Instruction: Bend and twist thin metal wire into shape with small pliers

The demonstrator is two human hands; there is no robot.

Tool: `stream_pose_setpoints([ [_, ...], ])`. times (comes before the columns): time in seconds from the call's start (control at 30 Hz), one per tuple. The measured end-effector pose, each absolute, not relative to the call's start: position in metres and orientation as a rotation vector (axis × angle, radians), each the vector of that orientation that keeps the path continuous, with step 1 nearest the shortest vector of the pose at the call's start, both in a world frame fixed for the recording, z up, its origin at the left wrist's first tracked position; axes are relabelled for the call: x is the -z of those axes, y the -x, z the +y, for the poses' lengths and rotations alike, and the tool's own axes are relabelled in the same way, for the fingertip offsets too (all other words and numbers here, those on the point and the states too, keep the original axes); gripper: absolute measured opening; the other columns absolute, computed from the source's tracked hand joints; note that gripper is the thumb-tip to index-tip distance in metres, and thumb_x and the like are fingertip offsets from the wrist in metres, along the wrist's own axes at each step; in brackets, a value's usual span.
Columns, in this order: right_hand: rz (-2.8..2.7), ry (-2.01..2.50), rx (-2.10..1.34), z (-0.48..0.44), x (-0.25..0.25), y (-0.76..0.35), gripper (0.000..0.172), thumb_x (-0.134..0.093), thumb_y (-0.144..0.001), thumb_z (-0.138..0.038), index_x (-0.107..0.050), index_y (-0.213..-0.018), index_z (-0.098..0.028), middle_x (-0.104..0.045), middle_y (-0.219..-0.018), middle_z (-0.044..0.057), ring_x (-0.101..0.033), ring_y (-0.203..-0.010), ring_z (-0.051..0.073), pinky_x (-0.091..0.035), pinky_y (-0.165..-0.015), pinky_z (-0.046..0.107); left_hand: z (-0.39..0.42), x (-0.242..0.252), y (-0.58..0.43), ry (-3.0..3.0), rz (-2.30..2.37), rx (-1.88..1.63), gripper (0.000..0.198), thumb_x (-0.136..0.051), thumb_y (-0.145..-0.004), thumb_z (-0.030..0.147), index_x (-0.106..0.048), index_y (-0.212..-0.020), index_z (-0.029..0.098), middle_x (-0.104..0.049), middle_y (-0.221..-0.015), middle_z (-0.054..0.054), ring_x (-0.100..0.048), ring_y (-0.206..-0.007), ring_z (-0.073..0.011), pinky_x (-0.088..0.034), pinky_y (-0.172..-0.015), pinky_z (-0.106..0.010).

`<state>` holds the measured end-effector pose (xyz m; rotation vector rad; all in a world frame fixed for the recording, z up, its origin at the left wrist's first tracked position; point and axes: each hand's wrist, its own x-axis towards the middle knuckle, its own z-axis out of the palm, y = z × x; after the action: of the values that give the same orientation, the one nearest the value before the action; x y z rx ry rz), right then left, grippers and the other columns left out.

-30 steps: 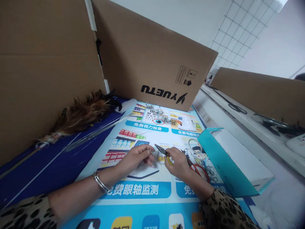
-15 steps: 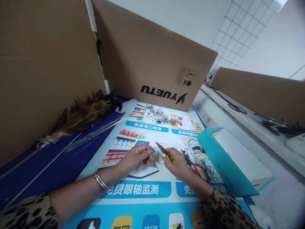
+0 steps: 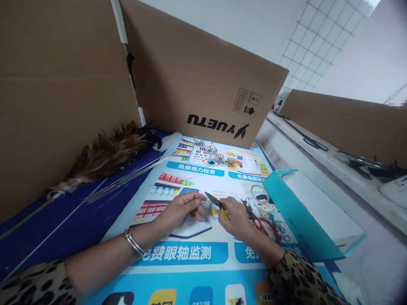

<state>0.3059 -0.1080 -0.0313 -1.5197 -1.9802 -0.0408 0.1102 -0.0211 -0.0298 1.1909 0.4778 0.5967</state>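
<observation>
Yellow-handled pliers (image 3: 213,200) are clenched in the right hand (image 3: 238,218), their dark tips pointing at the left hand (image 3: 182,209). That hand pinches a small wispy wire piece (image 3: 206,208); whether the tips touch it is too small to tell. Both hands rest on the printed poster (image 3: 190,254) near the middle of the tabletop. Red-handled scissors (image 3: 265,225) lie just beside the right wrist. Brown feathers (image 3: 108,150) lie toward the far left edge against cardboard (image 3: 203,80), and a teal box (image 3: 295,220) sits toward the right edge.
</observation>
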Motion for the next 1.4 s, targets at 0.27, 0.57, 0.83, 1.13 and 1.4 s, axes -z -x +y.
stream_pose_setpoints([
  [0.27,-1.966,1.561,0.055,-0.108,0.034,-0.307,0.026,-0.051,-0.074,-0.016,-0.052,-0.1,-0.018,-0.056,-0.08,0.004,-0.051,-0.075,0.017,-0.043,-0.068,0.028,-0.021,0.033,-0.11,-1.125,0.453,-0.618,0.024,-0.052,-0.085,0.032,-0.055,-0.103,0.015,-0.068,-0.073,-0.004,-0.063,-0.061,-0.0142,-0.046,-0.067,-0.028],
  [0.57,-1.953,1.558,0.042,-0.107,0.032,-0.306,0.025,-0.052,-0.075,-0.017,-0.052,-0.1,-0.017,-0.056,-0.079,0.004,-0.051,-0.073,0.016,-0.042,-0.067,0.027,-0.02,0.033,-0.112,-1.123,0.478,-0.594,0.023,-0.054,-0.084,0.031,-0.056,-0.101,0.015,-0.067,-0.07,-0.003,-0.06,-0.057,-0.0128,-0.044,-0.061,-0.025],
  [0.83,-1.953,1.553,0.007,-0.109,0.033,-0.305,0.025,-0.052,-0.074,-0.017,-0.052,-0.099,-0.018,-0.055,-0.079,0.003,-0.05,-0.073,0.016,-0.04,-0.066,0.027,-0.019,0.037,-0.112,-1.147,0.471,-0.588,0.022,-0.051,-0.086,0.03,-0.058,-0.099,0.014,-0.067,-0.067,-0.003,-0.056,-0.054,-0.0106,-0.042,-0.057,-0.023],
  [1.13,-1.925,1.531,0.007,-0.109,0.031,-0.305,0.024,-0.051,-0.075,-0.017,-0.052,-0.098,-0.018,-0.054,-0.076,0.002,-0.05,-0.07,0.015,-0.041,-0.064,0.026,-0.018,0.04,-0.114,-1.161,0.467,-0.583,0.023,-0.053,-0.085,0.033,-0.058,-0.098,0.014,-0.066,-0.069,-0.004,-0.057,-0.056,-0.011,-0.042,-0.059,-0.024],
  [1.4,-1.916,1.544,-0.015,-0.109,0.031,-0.304,0.023,-0.052,-0.074,-0.017,-0.052,-0.097,-0.018,-0.053,-0.076,0.002,-0.049,-0.069,0.015,-0.04,-0.063,0.026,-0.018,0.039,-0.114,-1.164,0.455,-0.575,0.021,-0.053,-0.085,0.034,-0.059,-0.093,0.015,-0.065,-0.068,-0.002,-0.055,-0.056,-0.0105,-0.041,-0.059,-0.024],
])
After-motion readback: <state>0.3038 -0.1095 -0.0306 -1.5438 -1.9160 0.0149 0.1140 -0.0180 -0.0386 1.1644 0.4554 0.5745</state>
